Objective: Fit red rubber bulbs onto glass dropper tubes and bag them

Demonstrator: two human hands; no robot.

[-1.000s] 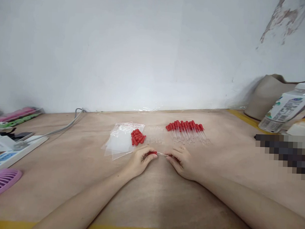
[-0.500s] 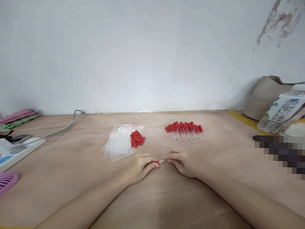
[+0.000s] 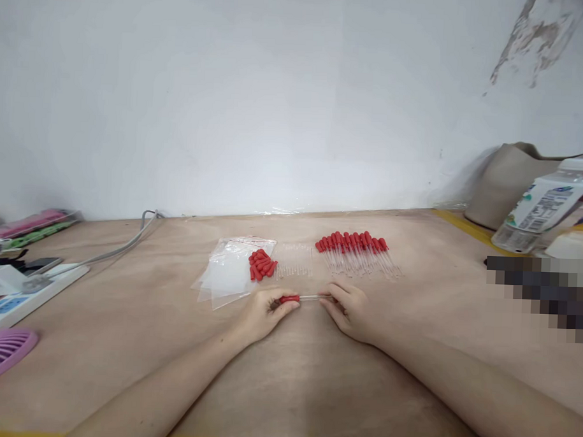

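Note:
My left hand [image 3: 263,314] is closed on a red rubber bulb [image 3: 290,299], pinched between thumb and fingers. Out of the bulb's right end runs a thin clear dropper tube [image 3: 310,297], lying level. Its far end is between the fingertips of my right hand [image 3: 351,313], which hide the tip. Beyond my left hand lies a pile of loose red bulbs [image 3: 262,266], partly on clear plastic bags [image 3: 227,273]. A row of bare clear tubes [image 3: 294,261] lies beside the pile. Farther right, droppers with red bulbs [image 3: 352,243] lie side by side, bulbs toward the wall.
On the left are a white power strip [image 3: 35,297] with a grey cable [image 3: 123,244] and a purple fan-like grille [image 3: 7,355]. A plastic bottle [image 3: 543,205] and a grey-beige container [image 3: 496,184] stand at the right. The white wall [image 3: 295,116] bounds the table behind.
The bulb has come further into view from my left fingers. The tube between my hands now lies more level and shows a longer stretch. The other items have stayed put.

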